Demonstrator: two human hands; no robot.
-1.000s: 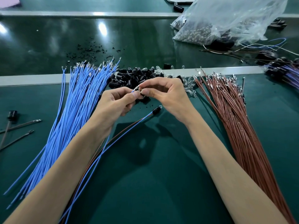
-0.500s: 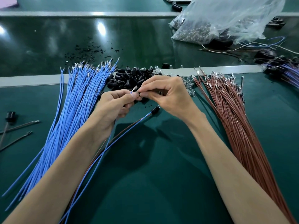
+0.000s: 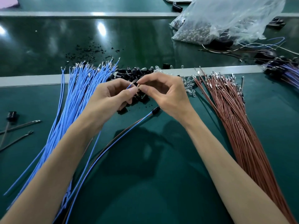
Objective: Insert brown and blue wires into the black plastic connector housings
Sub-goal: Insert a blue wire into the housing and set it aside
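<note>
Hands up a touch vs half a sec ago, closer to the loose pile of small black plastic connector housings [image 3: 134, 72] just beyond the fingertips; right fingers fan wider. Head view: left hand [image 3: 111, 96] pinches a thin blue insulated wire [image 3: 129, 86] btwn thumb & forefinger, metal tip poking out. Right hand [image 3: 163, 94] pinches what looks like one held housing [image 3: 138, 85] at that tip; tiny, can't be sure. Bundle of long brown wires [image 3: 234, 120] lies right of the right wrist. Step, I reckon: seating the blue terminal. Next: line up w/ cavity, push straight, then brown.
</note>
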